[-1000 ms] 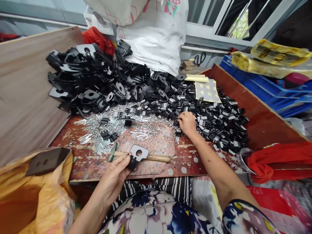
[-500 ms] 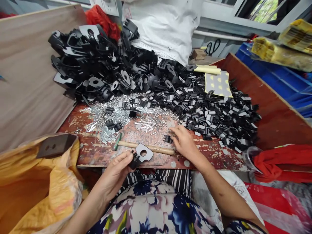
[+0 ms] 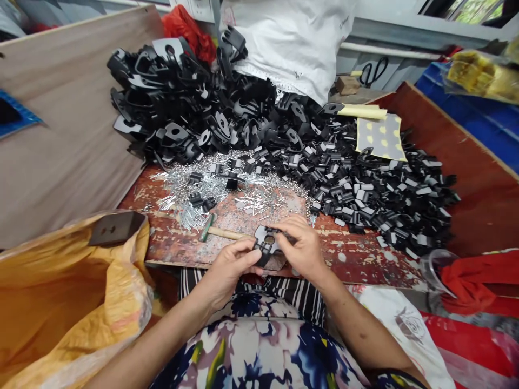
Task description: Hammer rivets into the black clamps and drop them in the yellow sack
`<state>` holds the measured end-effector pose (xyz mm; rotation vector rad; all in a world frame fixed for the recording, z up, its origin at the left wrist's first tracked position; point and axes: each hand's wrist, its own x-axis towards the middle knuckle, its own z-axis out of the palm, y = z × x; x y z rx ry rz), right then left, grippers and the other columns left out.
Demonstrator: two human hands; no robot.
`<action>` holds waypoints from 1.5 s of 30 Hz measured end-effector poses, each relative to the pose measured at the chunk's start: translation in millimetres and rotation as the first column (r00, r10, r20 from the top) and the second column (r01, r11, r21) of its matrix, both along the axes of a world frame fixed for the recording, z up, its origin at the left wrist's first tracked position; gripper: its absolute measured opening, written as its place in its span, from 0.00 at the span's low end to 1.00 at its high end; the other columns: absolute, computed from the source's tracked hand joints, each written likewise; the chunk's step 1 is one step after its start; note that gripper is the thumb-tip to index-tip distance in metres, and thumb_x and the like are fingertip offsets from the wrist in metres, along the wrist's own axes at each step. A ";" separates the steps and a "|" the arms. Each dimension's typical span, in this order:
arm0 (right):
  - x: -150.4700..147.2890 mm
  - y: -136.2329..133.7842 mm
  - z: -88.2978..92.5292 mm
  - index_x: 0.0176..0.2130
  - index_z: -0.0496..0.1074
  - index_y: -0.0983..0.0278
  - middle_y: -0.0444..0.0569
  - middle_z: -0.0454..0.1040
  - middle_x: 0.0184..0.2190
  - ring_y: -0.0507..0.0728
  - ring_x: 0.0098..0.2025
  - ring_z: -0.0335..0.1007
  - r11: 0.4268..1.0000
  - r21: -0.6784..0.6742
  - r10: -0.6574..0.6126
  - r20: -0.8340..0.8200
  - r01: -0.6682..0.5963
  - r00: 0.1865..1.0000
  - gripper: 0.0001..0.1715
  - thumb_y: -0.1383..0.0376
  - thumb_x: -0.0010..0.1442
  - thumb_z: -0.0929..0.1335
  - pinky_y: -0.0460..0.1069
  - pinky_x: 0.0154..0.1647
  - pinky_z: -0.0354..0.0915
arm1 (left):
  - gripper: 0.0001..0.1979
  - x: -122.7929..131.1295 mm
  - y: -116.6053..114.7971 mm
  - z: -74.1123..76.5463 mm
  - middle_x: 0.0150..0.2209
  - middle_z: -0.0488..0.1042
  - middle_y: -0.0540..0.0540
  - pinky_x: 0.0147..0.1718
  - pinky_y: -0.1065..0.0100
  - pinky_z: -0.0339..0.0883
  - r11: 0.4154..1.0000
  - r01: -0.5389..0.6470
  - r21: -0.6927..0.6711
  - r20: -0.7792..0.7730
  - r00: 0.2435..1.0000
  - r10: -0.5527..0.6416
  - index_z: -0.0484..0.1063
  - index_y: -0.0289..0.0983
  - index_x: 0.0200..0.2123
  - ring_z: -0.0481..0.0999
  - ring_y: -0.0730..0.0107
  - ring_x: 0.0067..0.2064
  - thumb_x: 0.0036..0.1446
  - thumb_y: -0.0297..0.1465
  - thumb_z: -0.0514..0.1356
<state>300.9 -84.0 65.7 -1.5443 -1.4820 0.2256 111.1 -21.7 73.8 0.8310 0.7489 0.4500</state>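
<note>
Both hands meet at the near edge of the worn red table [image 3: 365,254]. My left hand [image 3: 229,267] grips a black plastic bracket with a round hole [image 3: 265,243]. My right hand [image 3: 302,248] pinches a small black clip against that bracket; the clip is mostly hidden by my fingers. A wooden-handled hammer [image 3: 214,231] lies just behind my hands, its handle partly covered. Further back spreads a heap of silver pins [image 3: 211,189], a pile of large black brackets [image 3: 182,108] at the left and a pile of small black clips [image 3: 377,194] at the right.
A yellow sack [image 3: 68,292] with a dark brown block [image 3: 115,227] on it sits at the left. A wooden board [image 3: 68,119] walls the left side. White sacks [image 3: 292,38], scissors [image 3: 373,70], a dotted sheet [image 3: 381,138], blue crate [image 3: 478,119] and red cloth [image 3: 478,275] lie around.
My right hand came back from the clip pile with a small black clip and joined my left hand at the bracket. My left hand lifted the bracket slightly toward the centre.
</note>
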 end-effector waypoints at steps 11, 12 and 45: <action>-30.0 -13.3 -6.9 0.44 0.82 0.49 0.43 0.83 0.36 0.59 0.39 0.79 0.999 0.035 0.012 -0.172 -0.006 0.985 0.16 0.68 0.64 0.69 0.69 0.67 0.56 | 0.12 -0.4 -1.4 3.6 0.38 0.74 0.44 0.29 0.70 0.73 0.999 0.016 0.038 0.062 0.998 -0.018 0.84 0.37 0.31 0.73 0.68 0.33 0.50 0.40 0.73; -31.4 -14.9 -7.5 0.44 0.82 0.48 0.43 0.83 0.37 0.59 0.39 0.79 1.000 0.030 0.012 -0.177 -0.007 0.984 0.16 0.68 0.64 0.68 0.70 0.67 0.56 | 0.12 -1.5 -1.0 2.5 0.38 0.74 0.43 0.28 0.70 0.73 0.999 0.029 0.046 0.058 0.998 -0.031 0.84 0.37 0.31 0.72 0.68 0.33 0.50 0.40 0.73; 2.0 -7.3 -1.5 0.35 0.69 0.62 0.38 0.74 0.26 0.47 0.26 0.69 0.556 -0.312 0.032 -0.918 -0.770 0.396 0.25 0.57 0.47 0.81 0.43 0.31 0.65 | 0.08 -10.6 8.5 14.6 0.26 0.76 0.45 0.35 0.60 0.56 0.282 0.364 0.888 -0.355 0.931 -0.083 0.80 0.45 0.25 0.66 0.60 0.29 0.57 0.30 0.68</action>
